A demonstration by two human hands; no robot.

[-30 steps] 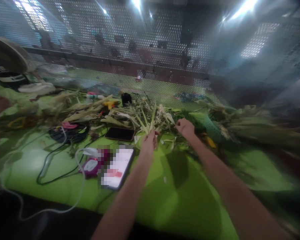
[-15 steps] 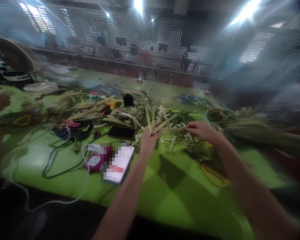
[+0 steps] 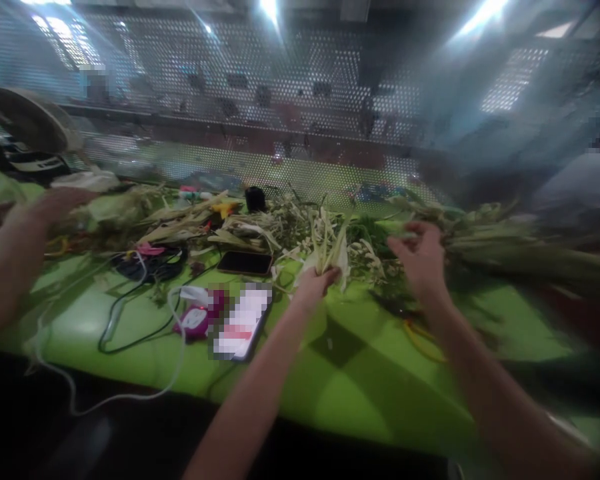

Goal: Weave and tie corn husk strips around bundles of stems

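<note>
My left hand [image 3: 316,283] is closed round the base of a small bunch of pale green leaf strips [image 3: 329,250], which fan upward over the green table [image 3: 330,393]. Off to the right, my right hand [image 3: 420,250] is raised with its fingers curved and apart, beside the large leafy heap [image 3: 520,250]; nothing shows clearly between its fingers. Behind both hands lie loose pale strips and greenery [image 3: 300,223]. Blur softens the fingertips of my right hand.
A dark phone [image 3: 245,263], a lit phone [image 3: 243,323], a magenta device [image 3: 197,320] and cables lie left of my left forearm. Yellow-handled scissors [image 3: 423,341] lie near my right forearm. Another person's arms [image 3: 17,247] reach in at far left, near a fan [image 3: 30,123].
My right hand has lifted away from the strips with its fingers parted. The bunch in my left hand now looks wider and more upright. The other person's arm reaches further in.
</note>
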